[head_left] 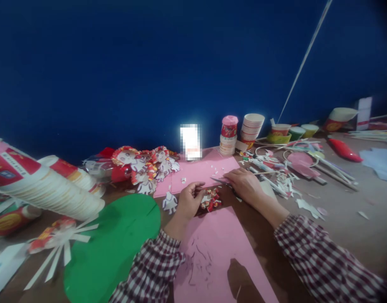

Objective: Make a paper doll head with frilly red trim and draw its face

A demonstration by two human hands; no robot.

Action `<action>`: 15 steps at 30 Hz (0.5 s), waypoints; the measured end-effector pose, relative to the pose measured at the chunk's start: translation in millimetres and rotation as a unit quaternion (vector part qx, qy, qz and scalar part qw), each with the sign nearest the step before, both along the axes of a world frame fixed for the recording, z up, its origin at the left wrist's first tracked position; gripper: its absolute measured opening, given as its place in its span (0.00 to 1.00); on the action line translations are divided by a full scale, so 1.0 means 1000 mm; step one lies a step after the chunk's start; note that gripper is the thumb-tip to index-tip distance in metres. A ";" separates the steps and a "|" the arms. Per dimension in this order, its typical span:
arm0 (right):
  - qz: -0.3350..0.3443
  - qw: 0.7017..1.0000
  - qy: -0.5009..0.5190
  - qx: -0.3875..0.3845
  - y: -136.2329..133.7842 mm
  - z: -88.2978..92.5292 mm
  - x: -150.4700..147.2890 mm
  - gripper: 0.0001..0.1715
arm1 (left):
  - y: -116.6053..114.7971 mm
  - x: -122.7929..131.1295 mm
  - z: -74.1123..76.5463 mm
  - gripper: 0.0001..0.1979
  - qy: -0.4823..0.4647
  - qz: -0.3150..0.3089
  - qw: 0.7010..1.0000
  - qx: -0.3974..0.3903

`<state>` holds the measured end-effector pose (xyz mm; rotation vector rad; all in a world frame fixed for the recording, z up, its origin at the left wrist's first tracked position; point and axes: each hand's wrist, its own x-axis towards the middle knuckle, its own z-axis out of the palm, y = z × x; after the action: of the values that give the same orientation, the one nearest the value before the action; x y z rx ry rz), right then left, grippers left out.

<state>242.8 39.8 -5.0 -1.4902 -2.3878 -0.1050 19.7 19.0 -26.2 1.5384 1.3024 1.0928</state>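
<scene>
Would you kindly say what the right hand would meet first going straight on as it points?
Probably the small white scraps on the pink paper beyond the right hand, though depth is unclear and it might pass above them.

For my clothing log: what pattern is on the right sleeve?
Right sleeve: maroon and white checks, best in head view.

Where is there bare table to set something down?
Widest: the table between the pale blue paper and the right sleeve, a white scrap aside. Narrower: a strip between that sleeve and the lower pink sheet. Crowded: stacked cups at left, paper scraps beside the right hand.
</scene>
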 end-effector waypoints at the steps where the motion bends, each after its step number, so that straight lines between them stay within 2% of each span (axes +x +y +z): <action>1: -0.013 1.000 -0.008 -0.002 -0.001 0.001 0.000 0.14 | 0.000 0.000 0.000 0.13 -0.001 0.001 1.000 0.000; 6: -0.094 0.995 -0.036 -0.001 -0.003 0.006 0.008 0.12 | 0.000 0.001 0.000 0.12 -0.007 0.003 1.000 0.001; 10: -0.124 0.992 -0.020 0.006 0.001 0.003 0.015 0.12 | 0.000 0.001 0.001 0.12 -0.003 0.005 1.000 -0.001; 13: -0.111 0.992 0.060 0.028 -0.003 0.011 0.005 0.13 | 0.000 0.000 0.000 0.13 -0.003 -0.002 1.000 0.006; 15: -0.070 0.984 0.161 0.017 -0.017 0.030 -0.012 0.12 | -0.001 -0.001 -0.001 0.13 -0.002 -0.007 1.000 0.011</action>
<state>230.7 22.6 25.1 -1.5279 -2.0172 0.0605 18.8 18.5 -26.9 1.5585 1.2791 1.1057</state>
